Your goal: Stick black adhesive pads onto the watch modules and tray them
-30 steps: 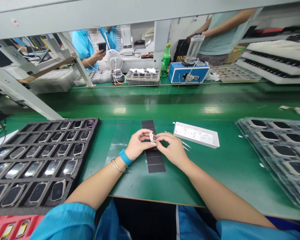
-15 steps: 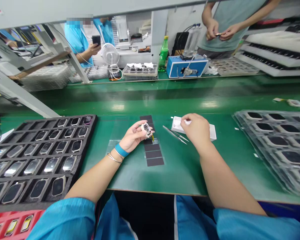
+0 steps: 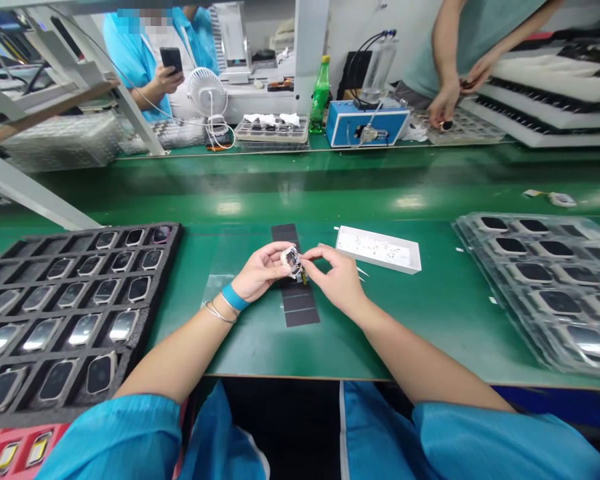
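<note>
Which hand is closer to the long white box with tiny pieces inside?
The right hand, just in front of the left end of the white box. The left hand is farther left, holding a small, pale-rimmed electronic device.

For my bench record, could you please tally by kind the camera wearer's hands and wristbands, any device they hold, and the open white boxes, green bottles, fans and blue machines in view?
Hands: 2 (left hand, right hand)
Blue wristband: 1
Small opened device: 1
Open white box: 1
Green bottle: 1
White fan: 1
Blue machine: 1
Total: 8
</note>
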The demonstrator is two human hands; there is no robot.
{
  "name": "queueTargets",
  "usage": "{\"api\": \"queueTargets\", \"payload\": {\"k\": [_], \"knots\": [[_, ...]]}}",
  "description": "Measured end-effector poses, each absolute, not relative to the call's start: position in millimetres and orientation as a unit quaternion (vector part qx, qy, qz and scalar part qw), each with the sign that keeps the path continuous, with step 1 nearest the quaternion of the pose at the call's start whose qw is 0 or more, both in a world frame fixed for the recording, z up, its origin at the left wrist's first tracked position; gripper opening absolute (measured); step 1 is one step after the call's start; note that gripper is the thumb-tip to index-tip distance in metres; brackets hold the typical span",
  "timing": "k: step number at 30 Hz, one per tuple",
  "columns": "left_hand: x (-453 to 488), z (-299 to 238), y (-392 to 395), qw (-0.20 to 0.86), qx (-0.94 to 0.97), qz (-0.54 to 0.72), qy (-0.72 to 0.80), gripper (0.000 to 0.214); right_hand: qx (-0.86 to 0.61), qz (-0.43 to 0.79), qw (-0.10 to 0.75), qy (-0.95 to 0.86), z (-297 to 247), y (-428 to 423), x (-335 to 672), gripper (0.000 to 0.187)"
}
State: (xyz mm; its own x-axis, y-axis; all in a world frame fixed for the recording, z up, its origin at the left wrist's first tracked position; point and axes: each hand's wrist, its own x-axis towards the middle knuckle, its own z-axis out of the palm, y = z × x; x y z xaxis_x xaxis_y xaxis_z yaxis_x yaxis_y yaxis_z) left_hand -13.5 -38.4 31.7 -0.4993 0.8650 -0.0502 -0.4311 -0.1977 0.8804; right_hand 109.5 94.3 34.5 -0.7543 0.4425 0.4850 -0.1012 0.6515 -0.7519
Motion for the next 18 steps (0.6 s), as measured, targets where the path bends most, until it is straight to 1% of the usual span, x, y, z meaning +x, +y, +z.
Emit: {"api": "queueTargets", "payload": {"k": [5,7,8,9,11,13,14,16,17,18], "knots": [[-10,30,-35,0.429,0.228,0.735,0.473,0.053,-0.091,0.303,0.351,-0.882,32,93,108,0.010],[-9,29,-34,0.426,0.219,0.737,0.477,0.053,-0.098,0.301,0.345,-0.883,32,92,107,0.010],[-9,29,-34,0.425,0.216,0.739,0.476,0.053,-0.106,0.333,0.336,-0.875,32,92,106,0.009],[-9,29,-34,0.426,0.213,0.741,0.473,0.053,-0.116,0.389,0.321,-0.856,32,93,105,0.009],[-10,30,-34,0.425,0.209,0.749,0.463,0.053,-0.141,0.557,0.262,-0.775,33,95,103,0.015],[-12,32,-35,0.426,0.205,0.758,0.449,0.053,-0.152,0.723,0.145,-0.658,34,98,102,0.028],[-13,34,-36,0.426,0.203,0.763,0.442,0.052,-0.150,0.777,0.076,-0.606,35,101,102,0.034],[-16,36,-38,0.426,0.202,0.770,0.430,0.051,-0.145,0.825,-0.035,-0.545,37,106,103,0.041],[-17,37,-39,0.428,0.203,0.771,0.426,0.050,-0.146,0.832,-0.061,-0.532,37,109,103,0.041],[-18,38,-40,0.430,0.204,0.771,0.424,0.050,-0.150,0.835,-0.065,-0.526,38,111,104,0.040]]}}
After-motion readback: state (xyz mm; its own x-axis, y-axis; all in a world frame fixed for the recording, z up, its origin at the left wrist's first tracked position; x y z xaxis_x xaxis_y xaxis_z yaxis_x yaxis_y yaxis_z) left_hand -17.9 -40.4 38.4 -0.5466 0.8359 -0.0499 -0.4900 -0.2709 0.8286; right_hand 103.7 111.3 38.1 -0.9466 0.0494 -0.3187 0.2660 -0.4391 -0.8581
